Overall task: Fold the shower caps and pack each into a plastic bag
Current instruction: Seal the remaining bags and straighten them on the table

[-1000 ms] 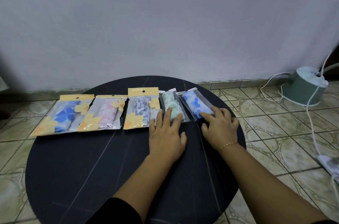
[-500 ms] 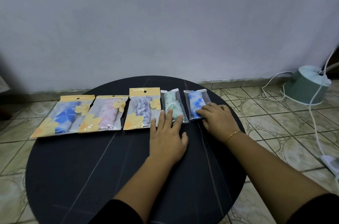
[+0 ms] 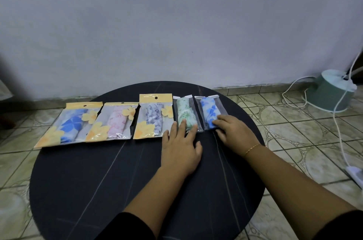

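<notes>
- Five packed shower caps lie in a row along the far half of a round dark bench (image 3: 82, 190), each inside its own plastic bag.
- Three are wide bags with yellow header cards and yellow flower prints: the blue bag (image 3: 66, 123) at far left, the pink bag (image 3: 114, 121) just beside it, then the grey bag (image 3: 155, 117).
- Two are slim clear sleeves with white flaps at the far end: the green sleeve (image 3: 185, 114) and, rightmost, the blue sleeve (image 3: 211, 113). Each holds a cap rolled into a soft tube.
- Two hands are in view. The left hand (image 3: 180, 147) lies flat and open, palm down, fingers spread, their tips resting on the near end of the green sleeve.
- The right hand (image 3: 234, 133) is loosely curled, its fingertips on the near end of the blue sleeve; whether it pinches the sleeve or only presses it, I cannot tell.
- A thin gold bracelet (image 3: 253, 147) circles the right wrist; dark sleeves cover both forearms near the bottom edge.
- The bench top is matte with pale thin veins, like dark stone.
- Around it: a patterned tile floor (image 3: 284, 127), a plain pale wall (image 3: 176, 23), and at right a grey-green round appliance (image 3: 330, 92) with a white cable (image 3: 338, 120) trailing over the floor.
</notes>
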`<action>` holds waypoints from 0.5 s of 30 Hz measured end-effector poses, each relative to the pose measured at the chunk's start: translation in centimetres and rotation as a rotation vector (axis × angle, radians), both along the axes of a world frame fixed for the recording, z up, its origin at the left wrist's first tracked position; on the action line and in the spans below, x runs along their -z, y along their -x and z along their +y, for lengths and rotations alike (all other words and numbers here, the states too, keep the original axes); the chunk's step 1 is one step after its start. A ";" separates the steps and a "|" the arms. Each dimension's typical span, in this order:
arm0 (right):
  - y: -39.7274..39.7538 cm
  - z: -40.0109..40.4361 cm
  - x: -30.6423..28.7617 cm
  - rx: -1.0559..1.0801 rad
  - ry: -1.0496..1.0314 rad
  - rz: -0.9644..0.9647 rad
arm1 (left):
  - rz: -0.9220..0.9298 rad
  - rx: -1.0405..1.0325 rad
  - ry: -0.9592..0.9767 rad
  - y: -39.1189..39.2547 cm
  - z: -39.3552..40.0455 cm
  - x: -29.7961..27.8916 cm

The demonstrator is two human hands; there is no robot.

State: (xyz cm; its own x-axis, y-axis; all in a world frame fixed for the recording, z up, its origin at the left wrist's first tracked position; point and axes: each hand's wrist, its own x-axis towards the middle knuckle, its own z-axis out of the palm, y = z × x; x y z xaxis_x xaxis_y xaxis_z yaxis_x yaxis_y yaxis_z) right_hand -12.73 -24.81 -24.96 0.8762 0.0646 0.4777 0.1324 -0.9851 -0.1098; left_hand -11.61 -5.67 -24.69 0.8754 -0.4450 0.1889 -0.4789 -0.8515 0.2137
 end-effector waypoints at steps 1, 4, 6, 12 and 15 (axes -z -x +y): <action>0.0 0.0 0.0 0.000 -0.003 0.002 | -0.003 0.000 -0.005 0.0 0.0 0.0; 0.0 0.1 0.0 -0.003 0.004 0.011 | -0.007 0.001 -0.009 -0.1 -0.1 0.2; 0.2 0.3 -0.1 0.007 0.025 0.014 | -0.015 0.002 0.001 -0.1 0.0 0.2; 0.7 1.5 -0.4 0.110 -0.032 -0.092 | -0.153 -0.031 0.186 -0.4 1.7 0.0; 0.4 3.2 -1.1 0.125 -0.078 -0.034 | -0.199 -0.147 0.172 -1.9 4.8 -0.9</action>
